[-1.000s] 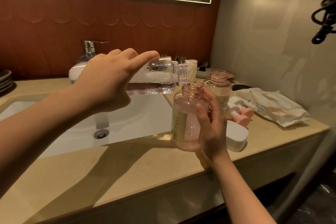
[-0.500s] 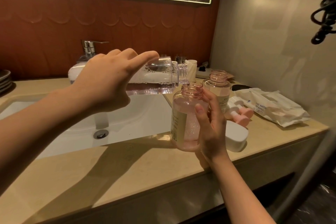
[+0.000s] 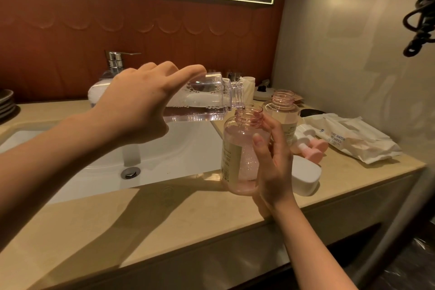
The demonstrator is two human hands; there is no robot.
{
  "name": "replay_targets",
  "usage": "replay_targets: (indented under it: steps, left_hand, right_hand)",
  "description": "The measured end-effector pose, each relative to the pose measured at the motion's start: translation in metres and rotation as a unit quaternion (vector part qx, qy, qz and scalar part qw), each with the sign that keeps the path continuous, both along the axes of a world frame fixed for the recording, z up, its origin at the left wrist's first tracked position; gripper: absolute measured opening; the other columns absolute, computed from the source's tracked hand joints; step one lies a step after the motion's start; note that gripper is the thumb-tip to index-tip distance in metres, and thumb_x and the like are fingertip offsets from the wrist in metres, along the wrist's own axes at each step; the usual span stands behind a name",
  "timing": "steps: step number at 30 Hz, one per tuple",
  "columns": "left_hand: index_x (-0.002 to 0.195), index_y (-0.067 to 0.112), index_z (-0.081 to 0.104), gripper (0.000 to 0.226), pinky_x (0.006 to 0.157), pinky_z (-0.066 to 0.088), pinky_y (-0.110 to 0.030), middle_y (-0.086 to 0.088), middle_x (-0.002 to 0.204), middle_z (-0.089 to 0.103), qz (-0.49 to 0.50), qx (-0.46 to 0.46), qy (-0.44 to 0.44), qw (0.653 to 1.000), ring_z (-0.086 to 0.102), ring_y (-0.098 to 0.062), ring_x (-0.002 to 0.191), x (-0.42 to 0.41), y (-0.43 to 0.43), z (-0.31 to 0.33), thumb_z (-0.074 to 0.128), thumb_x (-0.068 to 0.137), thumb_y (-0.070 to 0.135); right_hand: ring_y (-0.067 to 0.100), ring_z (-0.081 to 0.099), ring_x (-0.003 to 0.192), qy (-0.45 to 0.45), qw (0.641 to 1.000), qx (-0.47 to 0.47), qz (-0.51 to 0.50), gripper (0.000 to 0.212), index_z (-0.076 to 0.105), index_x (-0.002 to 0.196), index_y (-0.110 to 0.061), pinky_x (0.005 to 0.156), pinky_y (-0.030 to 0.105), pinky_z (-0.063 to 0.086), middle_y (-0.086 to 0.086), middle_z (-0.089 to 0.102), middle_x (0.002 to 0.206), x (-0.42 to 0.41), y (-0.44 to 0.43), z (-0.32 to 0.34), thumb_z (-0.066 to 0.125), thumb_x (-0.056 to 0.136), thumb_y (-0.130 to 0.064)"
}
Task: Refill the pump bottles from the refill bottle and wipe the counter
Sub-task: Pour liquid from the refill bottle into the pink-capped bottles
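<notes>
Left grip (image 3: 138, 110) grasps the clear refill bottle (image 3: 202, 101), tipped near-horizontal, neck over the mouth of the pink pump bottle (image 3: 237, 148). Right grip (image 3: 273, 165) is clenched round that bottle's body, at the sink's 3 o'clock by the counter (image 3: 164, 219) edge. Second open bottle (image 3: 282, 113) at its 1 o'clock. Thin plastic: likely light, squashy, slick if dripped on. Hold mid-body, not the threaded neck.
</notes>
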State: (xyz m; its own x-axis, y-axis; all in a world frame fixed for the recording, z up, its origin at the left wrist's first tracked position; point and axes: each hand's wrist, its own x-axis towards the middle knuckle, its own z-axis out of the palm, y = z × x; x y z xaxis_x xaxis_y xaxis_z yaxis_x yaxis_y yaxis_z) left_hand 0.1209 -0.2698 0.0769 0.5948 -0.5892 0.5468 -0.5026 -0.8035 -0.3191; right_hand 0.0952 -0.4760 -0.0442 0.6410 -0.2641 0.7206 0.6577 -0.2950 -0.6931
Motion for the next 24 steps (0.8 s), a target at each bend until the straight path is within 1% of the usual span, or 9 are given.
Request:
replay_targets:
  steps: [2, 5, 9, 16, 21, 24]
  left_hand:
    - [0.146, 0.031, 0.020, 0.107, 0.052, 0.018, -0.014, -0.009, 0.115, 0.056, 0.001, 0.000, 0.001, 1.000, 0.038, -0.014, 0.084, 0.0009, 0.0004, -0.0003, 0.079, 0.061, 0.005]
    - [0.146, 0.031, 0.020, 0.108, 0.052, 0.019, -0.014, -0.009, 0.114, 0.056, 0.002, 0.001, -0.001, 1.000, 0.038, -0.015, 0.083, 0.0022, 0.0010, -0.0005, 0.079, 0.060, 0.005]
    - [0.146, 0.031, 0.021, 0.109, 0.051, 0.020, -0.014, -0.010, 0.112, 0.057, 0.001, 0.004, 0.000, 1.000, 0.040, -0.015, 0.082, 0.0032, 0.0017, -0.0011, 0.080, 0.058, 0.005]
    - [0.146, 0.029, 0.024, 0.107, 0.051, 0.018, -0.014, -0.010, 0.112, 0.057, -0.002, 0.003, -0.006, 1.000, 0.038, -0.015, 0.081, 0.0010, 0.0008, -0.0004, 0.079, 0.058, 0.003]
    - [0.146, 0.031, 0.021, 0.106, 0.052, 0.017, -0.014, -0.009, 0.114, 0.056, 0.004, 0.002, 0.000, 1.000, 0.038, -0.015, 0.083, -0.0004, 0.0000, 0.0000, 0.078, 0.061, 0.005]
    - [0.147, 0.032, 0.020, 0.106, 0.052, 0.017, -0.014, -0.009, 0.115, 0.055, 0.004, 0.000, 0.002, 1.000, 0.038, -0.015, 0.084, -0.0007, 0.0000, 0.0005, 0.078, 0.062, 0.006]
  right_hand:
    - [0.004, 0.056, 0.111, 0.002, 1.000, 0.003, 0.002, 0.043, 0.045, 0.124, -0.032, 0.091, 0.021, 0.046, -0.012, 0.060, 0.119, 0.0000, -0.0001, 0.0000, 0.044, 0.085, -0.049]
    - [0.005, 0.056, 0.111, 0.005, 1.000, 0.002, 0.001, 0.045, 0.046, 0.126, -0.028, 0.092, 0.022, 0.046, -0.010, 0.060, 0.120, 0.0004, -0.0001, -0.0004, 0.044, 0.085, -0.049]
    - [0.004, 0.056, 0.111, 0.008, 1.000, 0.001, -0.004, 0.043, 0.045, 0.124, -0.033, 0.091, 0.018, 0.045, -0.008, 0.060, 0.121, -0.0007, 0.0005, 0.0005, 0.043, 0.084, -0.051]
    - [0.006, 0.055, 0.114, 0.015, 1.000, 0.000, -0.007, 0.043, 0.045, 0.124, -0.035, 0.092, 0.021, 0.046, -0.006, 0.059, 0.124, -0.0002, 0.0004, 0.0002, 0.043, 0.084, -0.052]
    - [0.005, 0.055, 0.114, 0.014, 1.000, 0.001, -0.010, 0.041, 0.044, 0.123, -0.038, 0.092, 0.019, 0.045, -0.007, 0.059, 0.124, -0.0004, 0.0005, 0.0002, 0.043, 0.084, -0.052]
    - [0.003, 0.054, 0.114, 0.016, 1.000, 0.001, -0.009, 0.038, 0.044, 0.120, -0.041, 0.092, 0.018, 0.045, -0.011, 0.059, 0.123, -0.0007, 0.0009, 0.0005, 0.043, 0.084, -0.052]
